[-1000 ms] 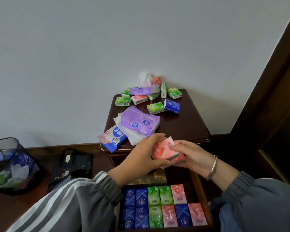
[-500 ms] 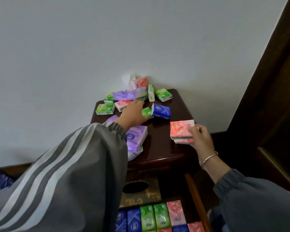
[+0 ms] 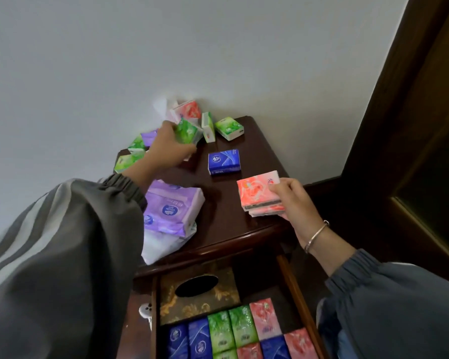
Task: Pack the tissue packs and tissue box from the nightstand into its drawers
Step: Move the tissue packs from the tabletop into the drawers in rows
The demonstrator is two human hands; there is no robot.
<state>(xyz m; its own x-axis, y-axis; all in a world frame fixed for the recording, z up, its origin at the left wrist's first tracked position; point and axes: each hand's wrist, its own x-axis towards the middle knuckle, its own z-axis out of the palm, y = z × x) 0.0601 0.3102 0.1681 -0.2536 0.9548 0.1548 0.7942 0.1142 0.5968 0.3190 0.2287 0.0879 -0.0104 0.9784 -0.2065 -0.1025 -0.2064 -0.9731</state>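
Note:
My left hand reaches to the back of the dark nightstand top and grips a green tissue pack lifted among the scattered packs. My right hand holds a stack of pink tissue packs above the top's right front corner. A blue pack lies in the middle. Large purple packs sit at the left front over a white one. Below, the open drawer holds a gold patterned tissue box and rows of blue, green and pink packs.
More green packs and a pink pack lie by the white wall at the back. A dark wooden door frame stands to the right. My striped left sleeve covers the lower left.
My left hand let go of the pink stack, reached to the back of the top and picked up a green pack. My right hand carried the pink stack up over the right front corner.

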